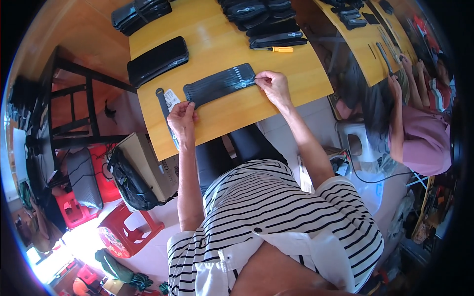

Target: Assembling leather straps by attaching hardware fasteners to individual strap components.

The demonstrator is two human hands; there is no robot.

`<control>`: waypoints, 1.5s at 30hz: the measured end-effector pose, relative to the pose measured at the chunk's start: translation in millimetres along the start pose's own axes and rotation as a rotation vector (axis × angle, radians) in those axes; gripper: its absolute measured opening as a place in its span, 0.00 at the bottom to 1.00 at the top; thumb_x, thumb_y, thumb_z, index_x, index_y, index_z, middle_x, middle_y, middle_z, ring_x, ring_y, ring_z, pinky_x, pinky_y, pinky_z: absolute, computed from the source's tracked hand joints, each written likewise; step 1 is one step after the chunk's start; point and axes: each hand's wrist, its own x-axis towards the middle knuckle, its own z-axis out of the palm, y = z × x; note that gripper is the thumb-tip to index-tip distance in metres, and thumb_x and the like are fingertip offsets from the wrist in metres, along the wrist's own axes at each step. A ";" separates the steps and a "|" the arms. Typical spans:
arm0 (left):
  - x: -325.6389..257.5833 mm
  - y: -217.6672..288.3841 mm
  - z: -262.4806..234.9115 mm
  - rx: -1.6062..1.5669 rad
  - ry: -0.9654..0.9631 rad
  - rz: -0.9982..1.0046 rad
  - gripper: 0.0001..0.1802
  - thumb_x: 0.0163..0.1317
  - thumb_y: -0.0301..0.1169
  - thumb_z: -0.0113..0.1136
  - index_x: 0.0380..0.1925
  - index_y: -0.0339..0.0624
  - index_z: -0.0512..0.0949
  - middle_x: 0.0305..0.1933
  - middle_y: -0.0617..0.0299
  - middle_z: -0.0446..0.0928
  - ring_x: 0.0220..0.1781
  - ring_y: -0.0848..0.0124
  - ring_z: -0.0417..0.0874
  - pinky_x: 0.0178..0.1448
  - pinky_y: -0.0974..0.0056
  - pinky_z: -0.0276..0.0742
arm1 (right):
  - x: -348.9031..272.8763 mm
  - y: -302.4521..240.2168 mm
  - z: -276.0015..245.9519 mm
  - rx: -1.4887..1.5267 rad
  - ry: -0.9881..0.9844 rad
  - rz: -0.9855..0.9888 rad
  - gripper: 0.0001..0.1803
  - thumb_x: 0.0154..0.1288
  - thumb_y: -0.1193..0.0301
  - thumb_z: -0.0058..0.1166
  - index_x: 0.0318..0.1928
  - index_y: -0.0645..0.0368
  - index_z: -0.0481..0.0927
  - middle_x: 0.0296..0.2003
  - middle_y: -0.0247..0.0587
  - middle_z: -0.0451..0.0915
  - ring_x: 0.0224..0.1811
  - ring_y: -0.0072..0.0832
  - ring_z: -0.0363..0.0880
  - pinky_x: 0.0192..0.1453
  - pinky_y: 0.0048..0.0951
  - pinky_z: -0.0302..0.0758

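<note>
A flat stack of black straps (217,86) lies across the front part of the yellow table, fanned so that their ends show in overlapping rows. My left hand (182,121) is closed in a pinch at the near left corner of this stack. At its right end, the thumb and fingertips of my right hand (274,89) pinch the edge. A single black strap (163,104) with a rounded end lies beside my left hand and partly passes under it. Next to that sits a white printed label (171,98), its lower part hidden by the hand.
Farther left on the table (212,32) lies a thick black bundle (158,60). More strap bundles (261,17) pile up at the back, with a yellow-handled tool (282,49) before them. A red stool (126,229) stands lower left. People work at another table (360,47) on the right.
</note>
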 end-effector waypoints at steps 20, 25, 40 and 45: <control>1.3 3.2 4.2 0.005 0.077 -0.039 0.05 0.56 0.24 0.60 0.30 0.32 0.76 0.22 0.63 0.76 0.16 0.80 0.73 0.19 0.77 0.69 | -6.5 -2.2 8.4 -0.022 0.128 -0.119 0.11 0.52 0.84 0.55 0.37 0.60 0.76 0.23 0.27 0.73 0.24 0.12 0.66 0.29 0.14 0.65; 2.4 1.0 3.6 -0.003 0.083 -0.026 0.05 0.55 0.24 0.60 0.29 0.32 0.76 0.22 0.63 0.75 0.16 0.81 0.73 0.19 0.77 0.69 | -6.3 -2.6 10.9 -0.032 0.156 -0.134 0.11 0.51 0.84 0.56 0.36 0.59 0.76 0.23 0.26 0.72 0.23 0.12 0.66 0.28 0.15 0.66; 1.7 4.8 6.6 0.044 0.104 -0.019 0.06 0.55 0.25 0.61 0.28 0.32 0.75 0.21 0.63 0.75 0.16 0.80 0.73 0.18 0.76 0.70 | -7.3 -4.8 11.0 -0.092 0.172 -0.153 0.11 0.50 0.84 0.56 0.36 0.60 0.75 0.22 0.29 0.74 0.22 0.15 0.68 0.28 0.16 0.68; 1.9 4.0 6.7 0.046 0.105 -0.019 0.06 0.55 0.25 0.60 0.28 0.32 0.75 0.21 0.63 0.75 0.15 0.80 0.73 0.18 0.76 0.70 | -7.2 -5.4 11.1 -0.107 0.176 -0.150 0.11 0.50 0.84 0.57 0.35 0.60 0.75 0.22 0.30 0.74 0.22 0.15 0.69 0.28 0.17 0.68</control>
